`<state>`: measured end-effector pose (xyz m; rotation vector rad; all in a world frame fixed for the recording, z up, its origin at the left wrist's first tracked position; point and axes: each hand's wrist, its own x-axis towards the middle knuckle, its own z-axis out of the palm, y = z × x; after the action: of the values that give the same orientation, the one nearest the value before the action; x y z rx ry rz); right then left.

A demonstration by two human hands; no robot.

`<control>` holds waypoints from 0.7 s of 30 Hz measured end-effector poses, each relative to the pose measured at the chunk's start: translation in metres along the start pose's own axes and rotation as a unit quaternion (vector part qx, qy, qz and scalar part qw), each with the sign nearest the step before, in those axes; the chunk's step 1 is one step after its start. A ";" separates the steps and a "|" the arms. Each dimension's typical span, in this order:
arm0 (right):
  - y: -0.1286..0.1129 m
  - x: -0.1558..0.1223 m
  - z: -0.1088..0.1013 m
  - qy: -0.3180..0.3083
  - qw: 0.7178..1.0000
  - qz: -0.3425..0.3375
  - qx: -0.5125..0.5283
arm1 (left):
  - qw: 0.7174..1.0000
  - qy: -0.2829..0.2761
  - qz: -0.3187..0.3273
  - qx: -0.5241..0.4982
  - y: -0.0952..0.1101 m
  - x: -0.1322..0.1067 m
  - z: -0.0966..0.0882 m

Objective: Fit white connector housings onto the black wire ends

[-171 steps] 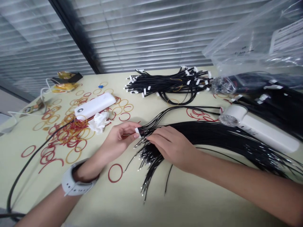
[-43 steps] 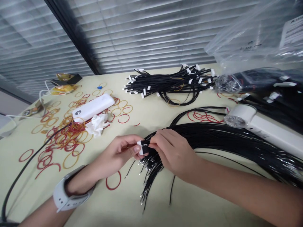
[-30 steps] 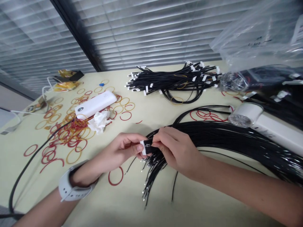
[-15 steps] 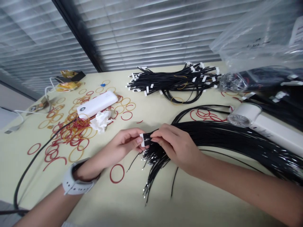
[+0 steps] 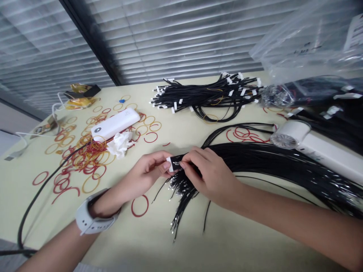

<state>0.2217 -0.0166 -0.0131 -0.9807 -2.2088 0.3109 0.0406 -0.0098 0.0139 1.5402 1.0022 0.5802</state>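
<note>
Between thumb and fingers, my left hand (image 5: 151,170) pinches a white connector (image 5: 170,164) that has black wires in its right side. Close beside it, my right hand (image 5: 210,173) pinches a thin black wire (image 5: 178,163) with a small metal end near the connector. Which wires the right fingers press on is partly hidden. Beneath both hands fans out a thick bundle of black wires (image 5: 255,160), its metal-tipped ends (image 5: 178,185) pointing left and down. A watch with a pale strap (image 5: 95,215) is on my left wrist.
Red and yellow rubber bands (image 5: 82,158) lie scattered at left around a white power bank (image 5: 115,124) and crumpled tissue (image 5: 120,144). Behind are black cables with white connectors (image 5: 204,94). A white handheld fan (image 5: 320,145) and clear plastic bag (image 5: 309,49) are at right.
Both hands stay at the connector. The wires at the connector now look slightly turned, with a metal end showing between the fingers. The camera view has shifted a little.
</note>
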 end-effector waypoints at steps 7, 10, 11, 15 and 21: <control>0.002 0.000 0.000 -0.004 1.000 0.010 -0.002 | 0.999 -0.001 0.019 0.045 -0.002 -0.001 0.000; 0.002 0.000 0.000 -0.004 1.000 0.008 -0.001 | 0.998 0.002 0.020 0.053 -0.004 -0.001 0.000; 0.002 0.001 -0.001 -0.005 1.000 0.007 -0.001 | 0.998 0.002 0.020 0.057 -0.004 -0.001 0.000; 0.002 0.001 -0.001 -0.009 1.000 0.007 -0.003 | 0.998 0.000 0.024 0.061 -0.004 -0.002 -0.001; 0.002 0.001 -0.001 -0.015 1.000 -0.004 -0.003 | 0.997 -0.003 0.021 0.072 -0.005 -0.002 -0.001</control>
<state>0.2226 -0.0147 -0.0131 -0.9756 -2.2417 0.3180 0.0376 -0.0113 0.0098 1.6921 1.0286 0.5416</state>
